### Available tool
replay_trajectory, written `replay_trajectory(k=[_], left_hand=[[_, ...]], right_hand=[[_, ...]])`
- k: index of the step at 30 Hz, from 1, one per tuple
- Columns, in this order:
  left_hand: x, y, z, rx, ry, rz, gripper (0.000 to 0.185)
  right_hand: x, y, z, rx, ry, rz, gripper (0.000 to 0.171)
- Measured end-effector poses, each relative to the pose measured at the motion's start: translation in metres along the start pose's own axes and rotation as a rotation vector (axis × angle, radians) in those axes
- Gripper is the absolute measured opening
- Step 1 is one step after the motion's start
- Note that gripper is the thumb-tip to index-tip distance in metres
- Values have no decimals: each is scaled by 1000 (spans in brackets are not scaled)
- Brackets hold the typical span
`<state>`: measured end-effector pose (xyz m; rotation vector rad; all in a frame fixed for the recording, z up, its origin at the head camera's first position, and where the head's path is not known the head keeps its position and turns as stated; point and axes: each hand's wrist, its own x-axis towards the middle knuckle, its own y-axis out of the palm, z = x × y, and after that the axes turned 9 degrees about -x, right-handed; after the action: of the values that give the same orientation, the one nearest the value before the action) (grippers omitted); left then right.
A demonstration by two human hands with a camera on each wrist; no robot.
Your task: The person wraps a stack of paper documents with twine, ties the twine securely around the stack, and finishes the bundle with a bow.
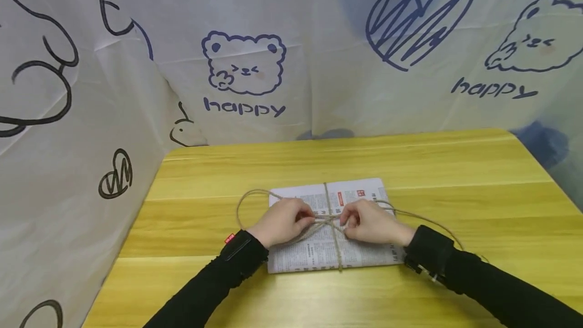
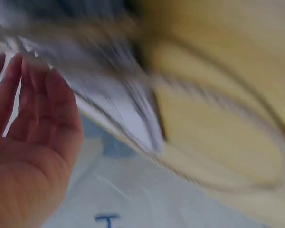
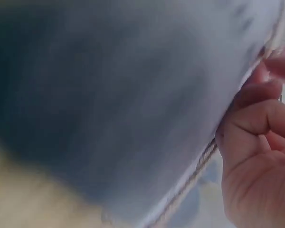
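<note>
From left to right: a pale sheet (image 1: 59, 166) with black line drawings borders the wood-grained desk (image 1: 196, 201). On the desk, a loop of twine (image 1: 237, 210) bows out toward ten o'clock from a flat, newspaper-wrapped parcel (image 1: 300, 262). The left hand (image 1: 280, 222), at nine o'clock of the central crossing, pinches twine between thumb and fingers. The parcel lies flat beneath both hands, one strand spanning it from twelve to six o'clock. The right hand (image 1: 371, 221), at three o'clock, likewise pinches twine; farther right, a length trails toward four o'clock, partly behind the black sleeve (image 1: 496, 285).
</note>
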<state>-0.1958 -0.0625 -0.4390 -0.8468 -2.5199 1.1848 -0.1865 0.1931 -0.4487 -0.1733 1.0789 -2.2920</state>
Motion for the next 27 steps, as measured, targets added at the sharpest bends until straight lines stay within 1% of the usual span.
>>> replay_trajectory(k=[2, 3, 5, 7, 9, 13, 17, 19, 23, 25, 27], left_hand=[[-7, -9, 6, 3, -20, 24, 12], [-10, -13, 9, 5, -29, 41, 10], [-15, -19, 13, 20, -48, 75, 7], [-18, -21, 16, 38, -49, 105, 4], [-19, -20, 17, 66, -37, 115, 4], [-15, -13, 14, 98, 16, 99, 6], [-9, -6, 6, 92, 69, 78, 9], [-6, -5, 3, 89, 79, 58, 12], [0, -7, -9, 75, 81, 6, 17], [5, -7, -16, 54, 86, 0, 20], [10, -6, -24, 21, 90, 17, 24]], right_hand=[[-1, 0, 0, -83, -13, -32, 9], [-2, 0, 0, -107, -17, -41, 10], [-3, 0, 2, -148, -32, -54, 8], [-4, 1, 2, -166, -51, -53, 6], [-3, 2, 4, -169, -60, -38, 9], [-3, 3, 5, -167, -60, -10, 13], [-5, -1, 3, -173, -64, -14, 16], [-7, -6, 0, -138, -45, -4, 16], [-15, -24, -8, 38, 1, 30, 7], [-21, -36, -13, 137, 8, 25, 13], [-27, -46, -16, 225, -8, 11, 18]])
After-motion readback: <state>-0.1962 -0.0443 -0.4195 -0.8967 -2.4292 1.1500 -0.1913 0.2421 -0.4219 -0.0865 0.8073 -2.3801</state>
